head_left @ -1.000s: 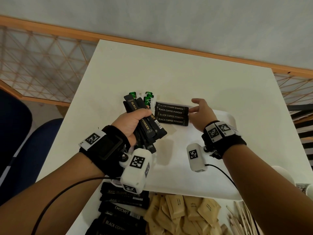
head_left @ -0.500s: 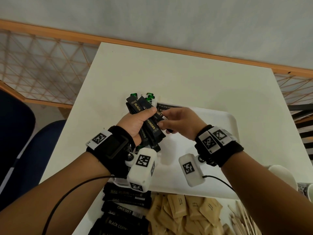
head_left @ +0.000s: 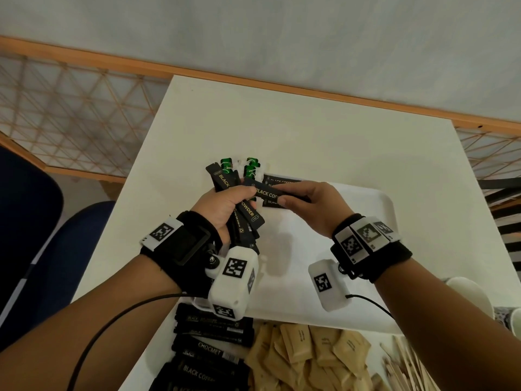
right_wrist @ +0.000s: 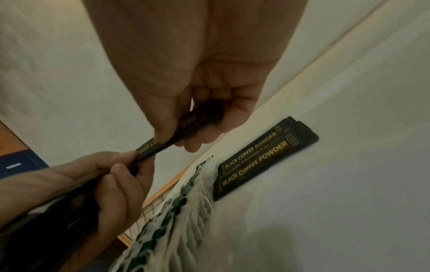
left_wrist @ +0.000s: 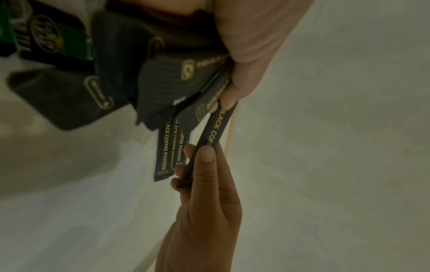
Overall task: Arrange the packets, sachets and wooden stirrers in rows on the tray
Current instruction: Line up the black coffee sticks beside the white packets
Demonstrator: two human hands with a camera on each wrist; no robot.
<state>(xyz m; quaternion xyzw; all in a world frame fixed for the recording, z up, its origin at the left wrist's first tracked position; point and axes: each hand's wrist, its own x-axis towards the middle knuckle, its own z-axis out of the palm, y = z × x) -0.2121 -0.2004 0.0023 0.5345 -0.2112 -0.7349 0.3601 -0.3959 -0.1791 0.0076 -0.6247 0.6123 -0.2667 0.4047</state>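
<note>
At the near table edge, around 6 o'clock in the head view, the unsorted stock waits: a pile of black sticks (head_left: 208, 351), tan sachets (head_left: 310, 354) beside it, and wooden stirrers (head_left: 406, 371) toward 5 o'clock. They lie off the tray, probably left within easy reach for later rows.

Farther out, the white tray (head_left: 366, 277) fills the middle, most of its floor bare.

Above its 9 o'clock edge the left hand (head_left: 222, 210) has its fingers curled round a fanned bundle (head_left: 248, 218) of black sticks, serving as a dispenser. The right hand (head_left: 313, 207) pinches one stick (head_left: 267, 191) between thumb and fingertips (left_wrist: 204, 154), its other end against the left thumb. It looks like a single stick is being taken from the fan so it can be laid flat alone.

Beyond the hands, toward 12 o'clock, a short row (right_wrist: 260, 158) of black coffee sticks lies side by side on the tray, touching, labels up. Just left of it sit green-and-white packets (head_left: 248, 167), also on the tray. The pinched stick likely belongs next to the black row.
</note>
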